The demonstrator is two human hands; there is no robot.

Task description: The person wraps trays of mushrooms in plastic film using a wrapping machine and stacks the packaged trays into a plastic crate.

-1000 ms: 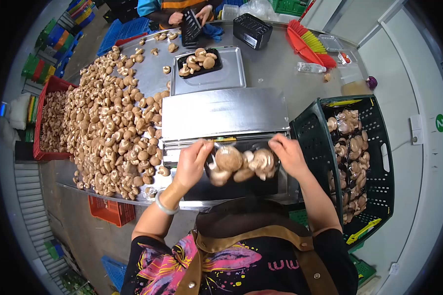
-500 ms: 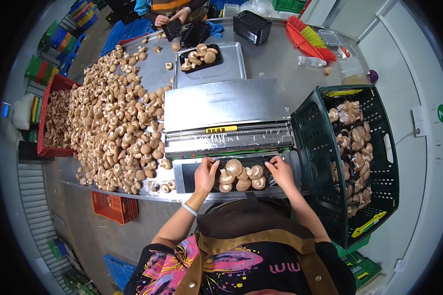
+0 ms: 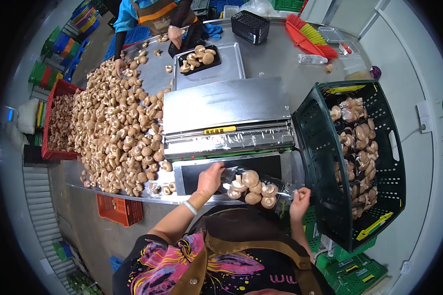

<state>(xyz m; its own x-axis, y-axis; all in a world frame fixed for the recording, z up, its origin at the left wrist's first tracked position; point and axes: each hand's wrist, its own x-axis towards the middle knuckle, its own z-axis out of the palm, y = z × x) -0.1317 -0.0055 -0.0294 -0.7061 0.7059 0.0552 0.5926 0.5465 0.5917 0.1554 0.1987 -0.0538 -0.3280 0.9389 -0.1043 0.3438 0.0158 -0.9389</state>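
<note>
By the bench [image 3: 275, 56], the pack [image 3: 255, 188] had just slanted, right end nearer; left fingers [image 3: 218, 169] and right fingers [image 3: 303, 193] clamped its film [image 3: 286, 191], that end seemingly still unsealed.

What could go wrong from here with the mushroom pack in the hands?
The film may tear, as the right hand holds it out from the pack. The pack is tilted; it could slip if the left hand loosens. Loose mushrooms lie near the edge of the table and might roll off.
</note>
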